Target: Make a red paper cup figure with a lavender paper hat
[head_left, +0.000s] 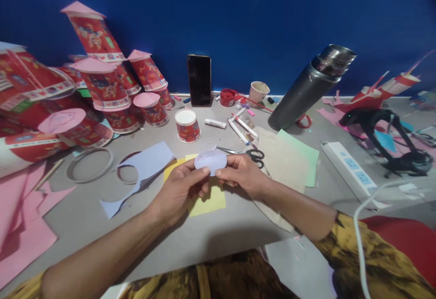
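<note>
A small pale lavender paper disc (211,159) is held up between both hands above the table's front part. My left hand (184,183) pinches its lower left edge, the thumb lying on its face. Its right edge is gripped between the thumb and fingers of my right hand (245,176). Beneath the hands lies yellow paper (213,201). Black-handled scissors (256,154) rest just beyond my right hand. A lavender paper sheet (155,160) with a curved cut-out lies left of my left hand. A red paper cup (188,126) stands behind the disc.
Stacked red paper cups (105,85) with pink paper tops crowd the left. A phone (199,81) leans against the blue wall. Markers (243,126) lie mid-table. On the right are a dark thermos (306,90), green paper (303,154), a power strip (350,172) and a white cable (357,235).
</note>
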`<state>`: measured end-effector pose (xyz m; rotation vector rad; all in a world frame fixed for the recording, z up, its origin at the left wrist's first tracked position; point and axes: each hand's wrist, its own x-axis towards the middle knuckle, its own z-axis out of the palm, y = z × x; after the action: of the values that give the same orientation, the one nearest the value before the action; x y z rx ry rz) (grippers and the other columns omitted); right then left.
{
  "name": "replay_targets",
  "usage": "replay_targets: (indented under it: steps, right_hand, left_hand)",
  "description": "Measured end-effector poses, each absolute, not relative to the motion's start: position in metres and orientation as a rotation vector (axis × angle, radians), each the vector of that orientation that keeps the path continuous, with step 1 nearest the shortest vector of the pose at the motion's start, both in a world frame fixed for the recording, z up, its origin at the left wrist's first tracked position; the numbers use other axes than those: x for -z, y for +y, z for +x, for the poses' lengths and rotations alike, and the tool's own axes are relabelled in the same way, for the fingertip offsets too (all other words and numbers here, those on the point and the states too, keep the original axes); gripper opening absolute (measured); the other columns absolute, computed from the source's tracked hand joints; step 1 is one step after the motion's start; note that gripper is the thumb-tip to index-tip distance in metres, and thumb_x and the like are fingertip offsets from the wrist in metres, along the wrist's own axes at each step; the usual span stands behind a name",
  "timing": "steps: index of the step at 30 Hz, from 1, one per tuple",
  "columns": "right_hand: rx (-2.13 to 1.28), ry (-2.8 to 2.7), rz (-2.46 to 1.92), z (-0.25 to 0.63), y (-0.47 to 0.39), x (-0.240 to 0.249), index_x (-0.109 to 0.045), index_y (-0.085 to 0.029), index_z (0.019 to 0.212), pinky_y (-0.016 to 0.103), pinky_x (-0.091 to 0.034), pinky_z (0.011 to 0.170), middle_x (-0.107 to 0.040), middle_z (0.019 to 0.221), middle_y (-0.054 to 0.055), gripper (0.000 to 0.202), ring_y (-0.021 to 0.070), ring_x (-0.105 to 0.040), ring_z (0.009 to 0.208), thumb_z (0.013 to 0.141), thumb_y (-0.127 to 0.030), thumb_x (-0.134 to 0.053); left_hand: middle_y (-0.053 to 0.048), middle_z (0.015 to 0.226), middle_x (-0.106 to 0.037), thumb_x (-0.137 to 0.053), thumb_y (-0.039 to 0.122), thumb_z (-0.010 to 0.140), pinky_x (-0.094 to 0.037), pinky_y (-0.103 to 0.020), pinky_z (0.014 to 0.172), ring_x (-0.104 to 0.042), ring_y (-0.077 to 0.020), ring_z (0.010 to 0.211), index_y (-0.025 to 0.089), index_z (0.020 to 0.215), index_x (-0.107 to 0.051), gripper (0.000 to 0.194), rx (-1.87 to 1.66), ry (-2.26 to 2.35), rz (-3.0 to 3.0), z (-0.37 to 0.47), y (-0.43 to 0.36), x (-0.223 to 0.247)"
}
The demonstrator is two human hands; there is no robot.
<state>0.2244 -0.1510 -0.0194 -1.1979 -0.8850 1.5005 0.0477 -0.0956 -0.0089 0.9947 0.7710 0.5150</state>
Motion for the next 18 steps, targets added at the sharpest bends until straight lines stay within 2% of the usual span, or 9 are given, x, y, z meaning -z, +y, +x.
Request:
replay_targets:
  steps: [2, 4, 6, 8, 11, 13, 16, 18]
  right_hand:
    - [-1.552, -0.784, -1.149, 0.227, -0.150, 0.021, -0.066, -0.015, 0.069, 0.019, -0.024, 0.040, -0.060, 0.055, -0.004, 0.029, 0.0033, -0.037, 0.040, 0.067, -0.036, -0.085]
    - [-1.604, -0.684, -1.101, 0.229, -0.148, 0.022, -0.065, -0.015, 0.069, 0.018, -0.021, 0.038, -0.061, 0.055, -0.003, 0.029, 0.0022, -0.035, 0.038, 0.065, -0.035, -0.086]
    - [-1.666, -0.607, -1.051, 0.231, -0.148, 0.021, -0.061, -0.015, 0.065, 0.017, -0.021, 0.037, -0.060, 0.054, -0.003, 0.033, 0.0018, -0.033, 0.036, 0.064, -0.035, -0.087]
    - [-1.733, -0.570, -1.013, 0.231, -0.148, 0.019, -0.058, -0.015, 0.061, 0.017, -0.022, 0.037, -0.059, 0.052, -0.004, 0.037, 0.0014, -0.032, 0.036, 0.061, -0.035, -0.090]
    - [-1.848, -0.582, -0.995, 0.230, -0.150, 0.018, -0.059, -0.015, 0.061, 0.017, -0.022, 0.037, -0.060, 0.053, -0.003, 0.042, 0.0014, -0.032, 0.036, 0.058, -0.039, -0.093]
    - [-1.860, -0.646, -1.030, 0.230, -0.153, 0.017, -0.062, -0.014, 0.065, 0.018, -0.021, 0.037, -0.061, 0.055, -0.002, 0.045, 0.0022, -0.033, 0.037, 0.062, -0.048, -0.091]
    - [-1.619, -0.778, -1.139, 0.231, -0.157, 0.013, -0.061, -0.017, 0.065, 0.019, -0.022, 0.038, -0.055, 0.053, -0.004, 0.048, 0.0041, -0.033, 0.040, 0.074, -0.058, -0.083]
    - [-1.357, -0.852, -1.200, 0.232, -0.160, 0.009, -0.059, -0.018, 0.066, 0.020, -0.026, 0.043, -0.051, 0.054, -0.006, 0.045, 0.0054, -0.036, 0.046, 0.078, -0.054, -0.082]
  left_hand:
    - [0.000, 0.078, -0.062, -0.073, 0.041, 0.083, -0.047, -0.027, 0.056, -0.057, -0.0148, 0.064, 0.020, 0.108, -0.060, 0.036, -0.641, 0.843, 1.157, 0.045, -0.097, 0.010]
    - [-0.004, 0.098, -0.063, -0.074, 0.034, 0.080, -0.054, -0.034, 0.069, -0.063, -0.0203, 0.083, 0.025, 0.120, -0.055, 0.046, -0.902, 0.905, 1.536, 0.041, -0.098, 0.013]
    - [-0.008, 0.114, -0.060, -0.077, 0.024, 0.076, -0.055, -0.041, 0.086, -0.061, -0.0255, 0.104, 0.026, 0.125, -0.055, 0.054, -1.163, 0.867, 2.050, 0.039, -0.096, 0.016]
    - [-0.010, 0.118, -0.059, -0.077, 0.019, 0.078, -0.051, -0.045, 0.096, -0.058, -0.0285, 0.113, 0.025, 0.122, -0.059, 0.048, -1.295, 0.735, 2.466, 0.037, -0.093, 0.018]
    - [-0.008, 0.109, -0.065, -0.072, 0.012, 0.085, -0.048, -0.045, 0.097, -0.061, -0.0269, 0.109, 0.024, 0.107, -0.067, 0.025, -1.322, 0.562, 2.704, 0.037, -0.089, 0.016]
    - [-0.005, 0.098, -0.070, -0.069, 0.010, 0.086, -0.047, -0.044, 0.096, -0.064, -0.0258, 0.103, 0.025, 0.095, -0.070, 0.017, -1.320, 0.564, 2.649, 0.037, -0.087, 0.012]
    - [-0.003, 0.084, -0.072, -0.068, 0.020, 0.086, -0.050, -0.039, 0.086, -0.066, -0.0231, 0.090, 0.023, 0.082, -0.072, 0.006, -1.187, 0.811, 2.251, 0.037, -0.085, 0.002]
    - [-0.002, 0.074, -0.070, -0.071, 0.030, 0.083, -0.050, -0.033, 0.070, -0.063, -0.0194, 0.073, 0.021, 0.075, -0.070, 0.013, -0.946, 0.970, 1.857, 0.037, -0.085, -0.004]
